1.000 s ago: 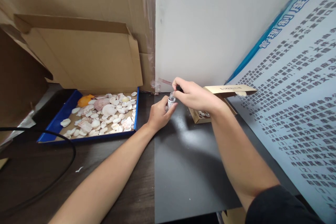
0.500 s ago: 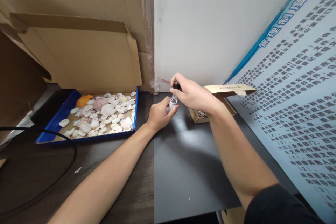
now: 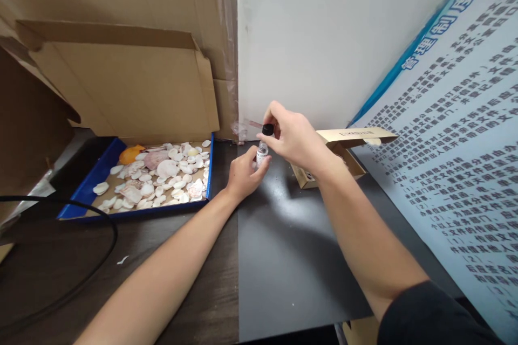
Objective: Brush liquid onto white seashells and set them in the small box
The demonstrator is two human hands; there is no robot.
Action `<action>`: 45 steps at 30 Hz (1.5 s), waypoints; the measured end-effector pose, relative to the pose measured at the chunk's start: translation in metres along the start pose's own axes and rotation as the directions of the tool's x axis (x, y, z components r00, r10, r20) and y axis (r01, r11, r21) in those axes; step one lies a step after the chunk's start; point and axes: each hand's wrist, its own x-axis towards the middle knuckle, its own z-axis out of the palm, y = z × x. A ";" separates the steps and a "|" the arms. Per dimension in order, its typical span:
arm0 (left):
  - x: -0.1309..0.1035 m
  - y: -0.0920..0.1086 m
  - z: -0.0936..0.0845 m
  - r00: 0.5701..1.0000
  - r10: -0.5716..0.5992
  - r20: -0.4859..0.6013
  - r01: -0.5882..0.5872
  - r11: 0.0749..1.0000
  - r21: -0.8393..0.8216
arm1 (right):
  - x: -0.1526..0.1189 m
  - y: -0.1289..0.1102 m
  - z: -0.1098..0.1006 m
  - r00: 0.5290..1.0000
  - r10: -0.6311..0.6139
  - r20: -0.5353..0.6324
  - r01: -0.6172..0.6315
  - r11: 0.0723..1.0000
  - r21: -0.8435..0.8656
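Note:
A small clear bottle (image 3: 261, 155) with a printed label stands upright in my left hand (image 3: 243, 173), whose thumb and fingers wrap round its sides. Just above the bottle's threaded neck is a black cap (image 3: 267, 129), pinched between the thumb and fingers of my right hand (image 3: 286, 132). Whether the cap still touches the neck is hard to tell. To the left of my hands, a blue-edged cardboard box (image 3: 209, 170) holds several white shells (image 3: 168, 168) and an orange shell (image 3: 130, 154).
Beyond my right wrist sits a small open cardboard box (image 3: 352, 159) with its lid raised. A black cable (image 3: 115, 232) curves over the dark table (image 3: 202, 291) at the left. A white panel (image 3: 299, 32) stands behind, and a printed poster (image 3: 457, 135) slopes at the right.
The black cap and my right hand have risen a little, showing more of the bottle's neck. Both hands and the bottle have shifted slightly left.

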 end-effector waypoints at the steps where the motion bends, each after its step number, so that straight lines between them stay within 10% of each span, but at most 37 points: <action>1: 0.000 0.000 0.000 1.000 -0.011 -0.009 0.011 1.000 0.009 | 0.001 0.001 0.001 1.000 0.024 -0.007 -0.024 1.000 -0.004; 22: 0.001 0.002 -0.003 0.995 0.045 0.091 -0.061 0.982 0.178 | -0.006 0.003 -0.026 0.989 0.116 -0.092 -0.118 0.993 -0.015; 45: 0.042 -0.022 0.022 0.937 -0.314 0.155 0.268 0.928 0.259 | -0.009 -0.001 -0.034 0.995 0.019 -0.095 -0.017 1.000 0.018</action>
